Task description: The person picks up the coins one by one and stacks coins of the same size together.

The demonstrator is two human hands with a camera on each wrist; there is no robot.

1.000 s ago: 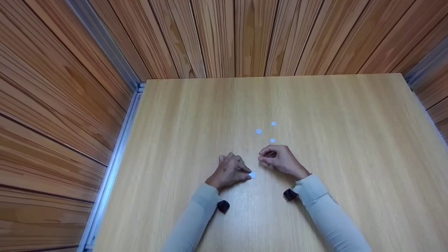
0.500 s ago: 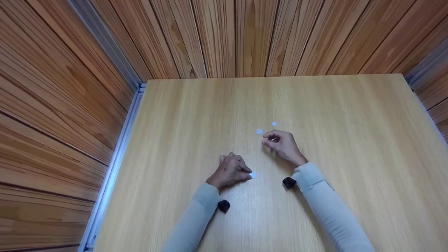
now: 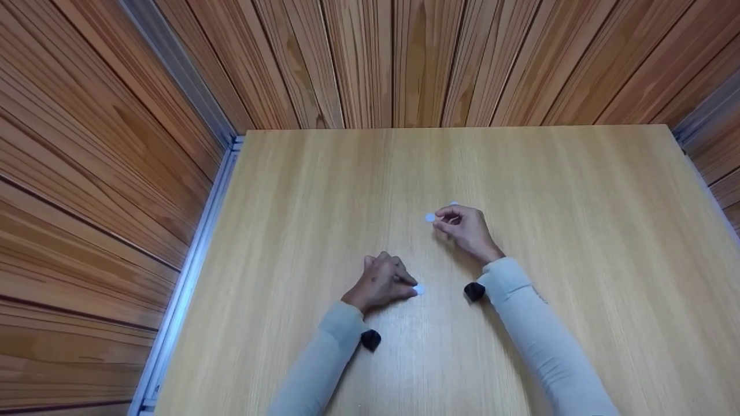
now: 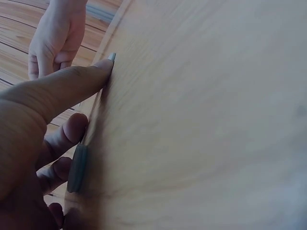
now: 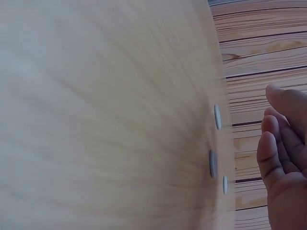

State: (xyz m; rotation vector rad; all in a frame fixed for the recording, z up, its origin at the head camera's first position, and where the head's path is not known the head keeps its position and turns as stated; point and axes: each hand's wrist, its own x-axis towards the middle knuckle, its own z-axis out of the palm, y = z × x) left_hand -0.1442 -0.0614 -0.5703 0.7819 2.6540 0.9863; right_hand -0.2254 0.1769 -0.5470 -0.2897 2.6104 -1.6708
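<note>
left fingers (image 3: 406,291) pinch a pale disc (image 3: 420,289)

There were four single discs (image 5: 217,117) (image 5: 213,164) (image 5: 225,185) (image 4: 112,56), what looked like one layered stack (image 4: 78,167) too dim for its pieces to be counted, one left grip (image 3: 380,281), one right grip (image 3: 465,228), two pale sleeves (image 3: 324,352) (image 3: 537,329), two black wrist cameras (image 3: 370,340) (image 3: 474,292), three panelled walls (image 3: 104,231) (image 3: 416,63) (image 3: 722,138) and one bench (image 3: 289,231).

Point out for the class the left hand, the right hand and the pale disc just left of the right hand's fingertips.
Left hand (image 3: 383,281): head view, back of the hand.
Right hand (image 3: 467,230): head view, back of the hand.
Pale disc (image 3: 429,218): head view, upper face.
</note>
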